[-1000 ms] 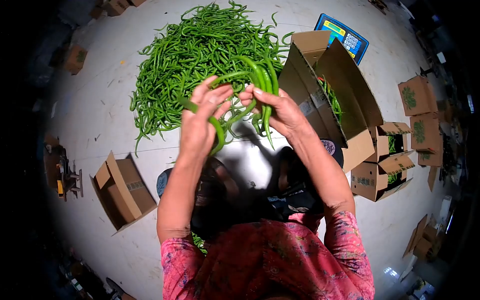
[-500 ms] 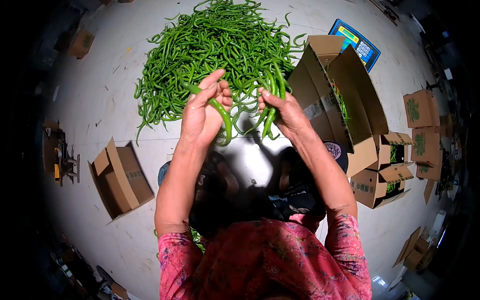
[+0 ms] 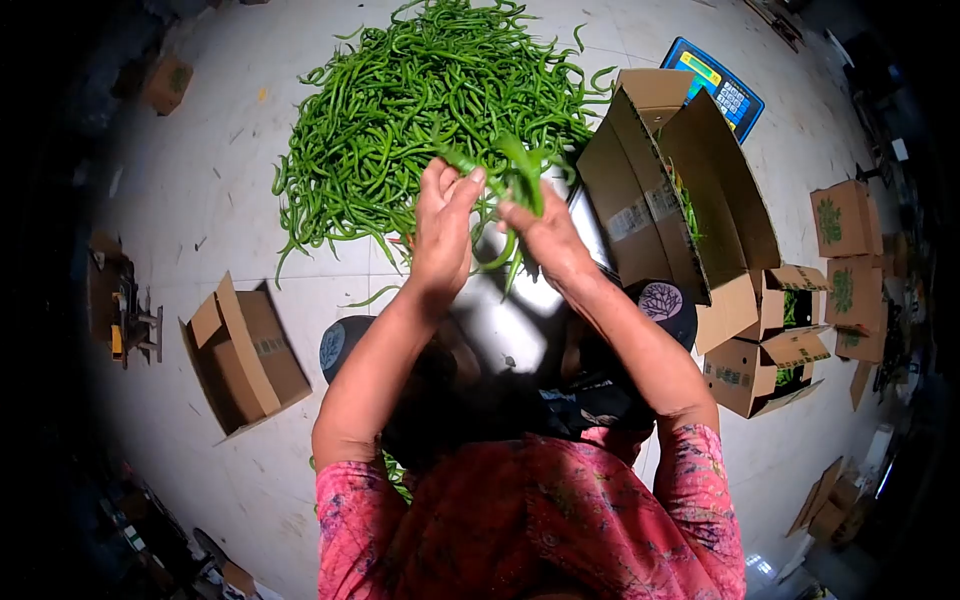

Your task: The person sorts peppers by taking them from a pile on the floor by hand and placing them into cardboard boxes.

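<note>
The floor [image 3: 250,190] is bright in the middle, with dark shadows below the hands [image 3: 495,225]; the round edges are black and bent.

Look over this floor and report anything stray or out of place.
A curved green chili pepper lies alone on the pale floor, off the near edge of the large green chili heap; it looks strayed. Another small green chili sits beyond the heap's far side. Nothing looks clearly damaged.
</note>
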`<state>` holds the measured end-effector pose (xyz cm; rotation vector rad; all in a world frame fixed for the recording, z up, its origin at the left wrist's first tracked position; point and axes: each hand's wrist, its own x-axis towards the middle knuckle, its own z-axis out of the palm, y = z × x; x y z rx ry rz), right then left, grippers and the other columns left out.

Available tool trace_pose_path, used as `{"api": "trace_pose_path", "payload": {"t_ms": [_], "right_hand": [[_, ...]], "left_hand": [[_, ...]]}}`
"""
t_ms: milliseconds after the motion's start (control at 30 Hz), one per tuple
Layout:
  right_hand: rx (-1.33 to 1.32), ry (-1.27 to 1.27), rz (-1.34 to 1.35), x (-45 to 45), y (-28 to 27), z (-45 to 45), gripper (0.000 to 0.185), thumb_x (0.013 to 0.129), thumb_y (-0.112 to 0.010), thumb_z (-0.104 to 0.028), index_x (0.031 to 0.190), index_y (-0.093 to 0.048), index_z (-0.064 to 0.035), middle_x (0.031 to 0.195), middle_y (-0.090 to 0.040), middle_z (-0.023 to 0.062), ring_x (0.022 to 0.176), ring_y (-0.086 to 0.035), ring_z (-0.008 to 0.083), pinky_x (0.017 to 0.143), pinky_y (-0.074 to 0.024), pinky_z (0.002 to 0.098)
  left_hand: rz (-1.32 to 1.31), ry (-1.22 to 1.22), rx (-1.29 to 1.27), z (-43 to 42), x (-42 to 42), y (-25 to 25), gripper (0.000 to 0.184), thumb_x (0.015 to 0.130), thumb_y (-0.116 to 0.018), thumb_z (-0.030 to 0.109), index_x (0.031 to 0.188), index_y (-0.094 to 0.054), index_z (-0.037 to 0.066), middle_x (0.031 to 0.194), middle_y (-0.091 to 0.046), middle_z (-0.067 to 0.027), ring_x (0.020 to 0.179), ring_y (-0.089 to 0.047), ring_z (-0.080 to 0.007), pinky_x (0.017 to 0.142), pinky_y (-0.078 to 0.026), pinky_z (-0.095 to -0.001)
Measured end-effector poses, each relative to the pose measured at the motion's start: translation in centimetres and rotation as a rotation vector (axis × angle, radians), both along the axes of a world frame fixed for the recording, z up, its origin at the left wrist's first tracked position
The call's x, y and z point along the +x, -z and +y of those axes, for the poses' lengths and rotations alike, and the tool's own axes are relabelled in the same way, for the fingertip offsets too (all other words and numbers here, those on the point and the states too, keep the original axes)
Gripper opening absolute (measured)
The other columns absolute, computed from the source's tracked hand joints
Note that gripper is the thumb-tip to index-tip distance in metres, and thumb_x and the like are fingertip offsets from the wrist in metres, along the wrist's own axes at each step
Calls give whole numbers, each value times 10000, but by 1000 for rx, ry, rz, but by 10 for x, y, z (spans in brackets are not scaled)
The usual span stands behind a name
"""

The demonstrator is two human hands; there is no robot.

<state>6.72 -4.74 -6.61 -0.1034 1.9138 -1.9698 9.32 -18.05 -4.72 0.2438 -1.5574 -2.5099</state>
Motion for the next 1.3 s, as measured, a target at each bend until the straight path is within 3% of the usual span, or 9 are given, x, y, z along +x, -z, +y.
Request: {"api": "trace_pose_path", "payload": {"t_ms": [167,300,533,567,767,800,933,1100,1300], "right_hand": [[312,185,602,-9,-6,7,267,839,-578,-101,1094,-524,-46,935,-584,171,864,-589,311,705,-463,377],[773,26,1016,3,-4,-7,377,808,-533,-76,1172,-511,19,1002,-536,158,923,-503,328,791,-402,420],[883,-212,1291,25,6,-11,453,790,-505,-43,1217,-473,105,1280,-480,256,1106,-498,333,873,-383,417],[869,-264,1236,30,3,-10,466,788,-488,-17,1227,-453,134,1311,-441,308,1183,-470,347,906,-371,426],[653,-345,1113,15,-34,11,503,720,-691,-102,1200,-561,-27,1320,-502,188,1164,-513,300,928,-387,426],[298,-224,1058,2,-41,20,415,713,-748,-139,1102,-626,-63,1201,-597,140,1103,-564,304,928,-421,418],[250,448,682,-22,-66,64,188,907,-578,-134,1059,-638,-41,991,-643,88,922,-586,184,831,-455,294],[-177,20,-218,-39,-32,80,418,979,-463,-409,1124,-615,-47,953,-612,52,912,-577,132,735,-460,261],[-452,-509,-468,-6,-44,58,698,910,-431,-629,1199,-557,-6,1000,-656,78,846,-647,150,645,-506,248]], "left_hand": [[-11,217,-27,21,14,1,613,949,-561,197,1381,-243,-101,1406,-387,-192,1285,-389,-204,1072,-291,-300],[61,369,152,29,0,18,216,983,-485,172,1095,-548,-2,1069,-596,-71,1042,-563,-153,932,-433,-293],[-372,24,480,8,-2,11,264,960,-479,110,1166,-483,-54,1186,-572,-193,1128,-556,-287,999,-444,-389],[-328,48,521,-2,-4,23,301,953,-476,86,1212,-442,-64,1246,-537,-232,1177,-526,-337,1034,-422,-433],[-131,158,591,-19,-22,33,314,919,-554,64,1214,-483,-19,1248,-547,-188,1213,-508,-307,1062,-400,-433],[-91,187,627,-24,-24,32,321,910,-571,63,1212,-491,-11,1245,-551,-178,1214,-508,-302,1064,-399,-434],[-8,219,566,-30,-22,8,310,895,-610,102,1189,-535,39,1199,-576,-148,1154,-554,-279,1014,-450,-415],[70,327,626,-19,-22,0,435,894,-604,99,1297,-464,13,1223,-567,-153,1156,-549,-295,1029,-439,-423],[125,393,496,-13,-18,-4,551,837,-688,133,1315,-446,2,1200,-574,-171,1103,-581,-283,1010,-458,-418]]}}
